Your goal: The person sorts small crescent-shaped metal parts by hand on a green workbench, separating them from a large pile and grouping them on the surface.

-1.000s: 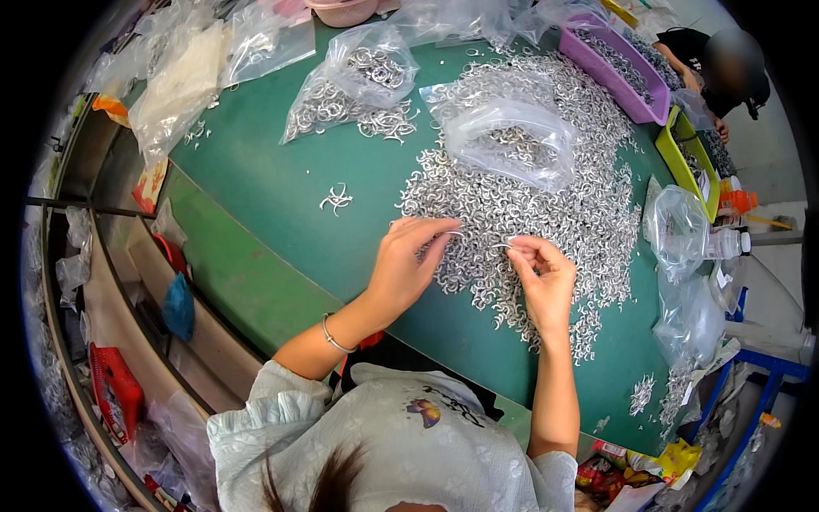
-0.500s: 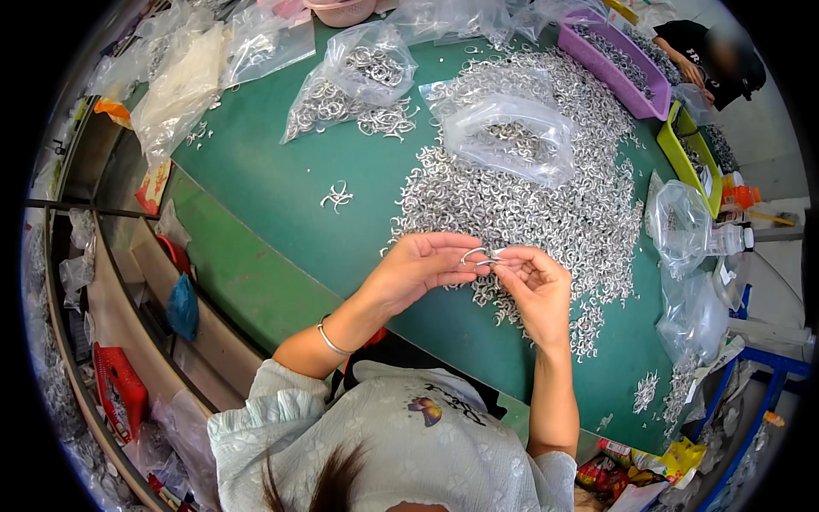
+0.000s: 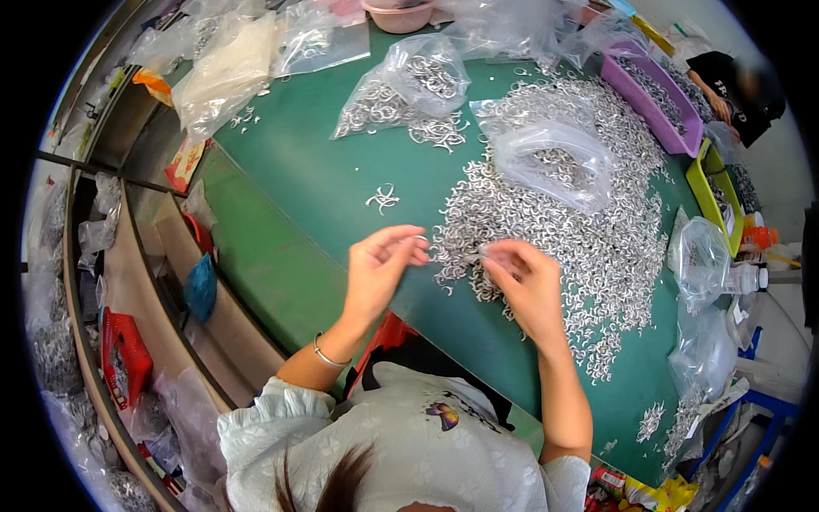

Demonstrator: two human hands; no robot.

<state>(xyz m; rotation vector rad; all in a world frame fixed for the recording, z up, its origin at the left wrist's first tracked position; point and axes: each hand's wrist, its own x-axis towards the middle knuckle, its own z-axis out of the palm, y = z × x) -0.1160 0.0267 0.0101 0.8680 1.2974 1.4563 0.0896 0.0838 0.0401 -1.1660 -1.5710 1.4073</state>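
A broad heap of small curved silver metal pieces (image 3: 546,230) spreads over the green table (image 3: 316,162). At the left edge of the heap, my left hand (image 3: 375,269) is raised with its fingers curled together; what they hold, if anything, is too small to make out. My right hand (image 3: 529,286) pinches thumb and forefinger over the heap, with a small silver metal piece (image 3: 483,253) partly showing at the tips. A gap separates the two hands. Beyond my left hand lies a little cluster of larger curved silver pieces (image 3: 384,199).
Clear plastic bags (image 3: 554,162) lie on the heap, and another bag of rings (image 3: 401,90) is behind it. Purple (image 3: 653,98) and lime-green baskets (image 3: 717,196) line the right edge, near a person in black (image 3: 734,94). Shelving with a red basket (image 3: 125,358) stands left.
My hands have parted from where they met over a curved silver ring; the left went leftward, the right stayed over the heap. The whole view has shifted slightly.
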